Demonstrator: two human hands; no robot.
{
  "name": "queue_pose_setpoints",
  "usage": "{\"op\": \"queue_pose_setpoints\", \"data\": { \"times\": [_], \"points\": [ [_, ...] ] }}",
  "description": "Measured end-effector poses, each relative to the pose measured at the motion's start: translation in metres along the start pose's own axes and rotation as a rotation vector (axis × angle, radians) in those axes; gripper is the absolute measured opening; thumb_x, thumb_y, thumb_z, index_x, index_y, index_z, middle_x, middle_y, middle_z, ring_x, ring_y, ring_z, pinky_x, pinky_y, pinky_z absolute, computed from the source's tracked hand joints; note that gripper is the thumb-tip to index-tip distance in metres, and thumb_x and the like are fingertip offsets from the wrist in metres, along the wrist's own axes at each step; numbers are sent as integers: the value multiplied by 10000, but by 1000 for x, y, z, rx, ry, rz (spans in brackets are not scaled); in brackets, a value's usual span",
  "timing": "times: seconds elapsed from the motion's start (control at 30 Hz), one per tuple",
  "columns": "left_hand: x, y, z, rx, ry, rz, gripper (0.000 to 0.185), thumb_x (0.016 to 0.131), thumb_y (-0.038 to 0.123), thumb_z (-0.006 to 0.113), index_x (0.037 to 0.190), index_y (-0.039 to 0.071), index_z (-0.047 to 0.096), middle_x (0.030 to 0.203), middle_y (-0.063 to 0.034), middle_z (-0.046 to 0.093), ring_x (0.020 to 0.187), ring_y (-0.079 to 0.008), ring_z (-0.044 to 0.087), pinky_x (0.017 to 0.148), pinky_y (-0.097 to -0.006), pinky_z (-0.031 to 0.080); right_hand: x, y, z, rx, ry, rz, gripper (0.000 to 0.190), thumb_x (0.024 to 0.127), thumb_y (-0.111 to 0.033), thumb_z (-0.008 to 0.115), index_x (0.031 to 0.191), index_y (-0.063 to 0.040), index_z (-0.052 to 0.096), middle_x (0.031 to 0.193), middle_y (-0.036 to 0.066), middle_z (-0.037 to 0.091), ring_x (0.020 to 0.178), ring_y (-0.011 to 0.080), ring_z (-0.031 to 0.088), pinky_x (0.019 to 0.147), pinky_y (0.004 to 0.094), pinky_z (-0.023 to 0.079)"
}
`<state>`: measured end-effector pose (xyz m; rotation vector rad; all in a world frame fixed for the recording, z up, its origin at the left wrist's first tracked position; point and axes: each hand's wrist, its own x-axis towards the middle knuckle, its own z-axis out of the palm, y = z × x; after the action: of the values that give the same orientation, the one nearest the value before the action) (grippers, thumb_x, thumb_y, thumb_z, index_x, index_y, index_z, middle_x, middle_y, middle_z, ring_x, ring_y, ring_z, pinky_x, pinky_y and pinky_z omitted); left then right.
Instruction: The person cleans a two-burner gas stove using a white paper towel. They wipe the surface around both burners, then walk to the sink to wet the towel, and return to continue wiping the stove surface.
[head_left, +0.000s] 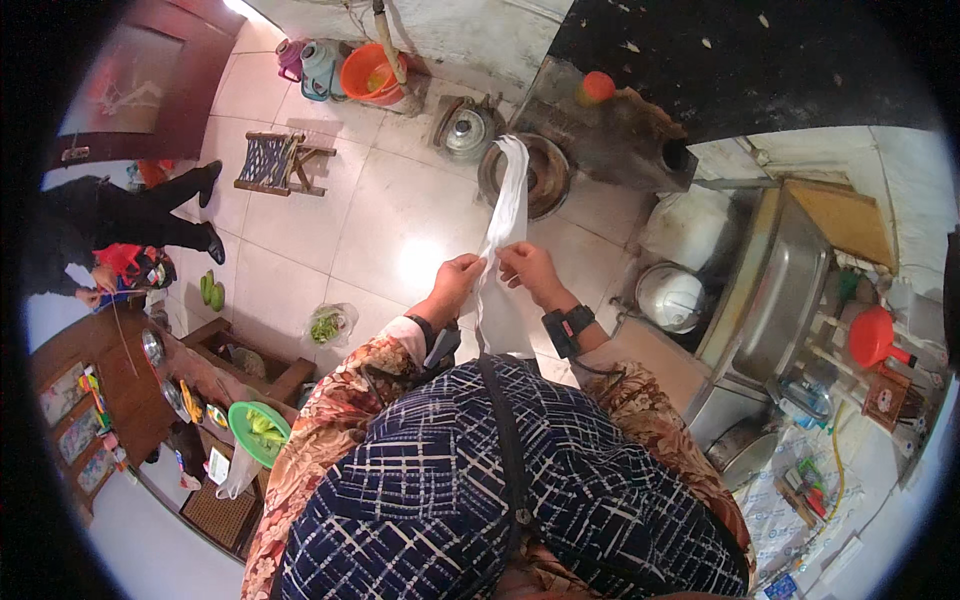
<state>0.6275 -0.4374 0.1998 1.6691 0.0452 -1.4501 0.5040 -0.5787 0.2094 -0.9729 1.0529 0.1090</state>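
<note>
My left hand (451, 285) pinches the near edge of a long white strip (510, 187), which looks like cloth or thin plastic. My right hand (531, 271) is at the strip's right side, its thumb and forefinger closed on the same edge. The strip's gathered far part appears over a round brown basin (550, 176) on the floor, and its wider near part hangs down before my patterned apron (420, 465). Whether the strip touches the basin I cannot tell. Both wrists wear dark bands.
A metal kettle (465, 133), an orange bucket (373, 73) and a folding stool (277, 163) stand on the tiled floor. A steel sink (780, 292) is at right. Another person in dark clothes (112, 217) is at left, near a wooden table (105, 352). A bag of greens (328, 325) lies on the floor.
</note>
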Motion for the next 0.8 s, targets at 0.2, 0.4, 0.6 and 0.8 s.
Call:
{"op": "queue_pose_setpoints", "data": {
  "times": [0.2,0.4,0.6,0.8],
  "points": [
    [15,10,-32,59,-14,17,231,964,235,669,974,13,736,752,1,657,682,-99,572,640,-268,481,7,-11,20,77,-32,92,237,959,-248,676,976,-12,679,851,51,675,715,159,681,591,285,554],
    [18,30,-49,-147,-87,-119,284,964,287,680,1078,28,709,847,-16,680,754,-127,617,701,-267,495,16,-4,41,-8,-5,-32,278,934,-237,709,942,40,691,843,92,704,696,166,694,576,294,562],
    [14,48,-47,-132,-219,-134,349,976,284,665,1183,4,649,992,-59,700,850,-163,664,772,-276,523,13,1,41,-68,-51,-106,253,916,-216,726,934,35,692,833,60,685,734,142,681,638,294,559],
    [39,45,-66,-85,-127,-113,318,998,221,609,1203,-21,622,1066,-93,678,932,-210,662,840,-372,543,-13,-3,-17,136,212,-59,229,896,-211,727,940,12,694,792,-13,632,725,111,596,692,257,514]
  ]
}}
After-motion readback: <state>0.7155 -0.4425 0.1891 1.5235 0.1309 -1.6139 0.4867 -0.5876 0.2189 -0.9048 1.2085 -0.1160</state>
